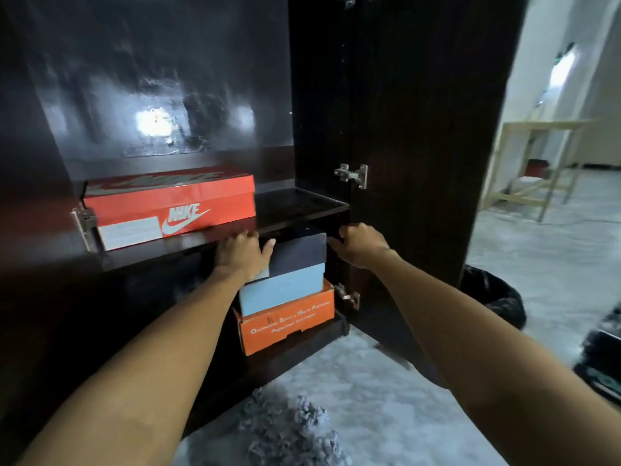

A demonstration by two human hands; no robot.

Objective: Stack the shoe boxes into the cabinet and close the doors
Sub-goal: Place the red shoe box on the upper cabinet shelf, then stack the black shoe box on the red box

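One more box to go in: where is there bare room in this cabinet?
Free: the upper shelf, right of the Nike box, up to the cabinet's right wall. Crowded: the lower bay, where the dark box tops the blue box and the orange box, close under the shelf, with the left hand and right hand on either side.
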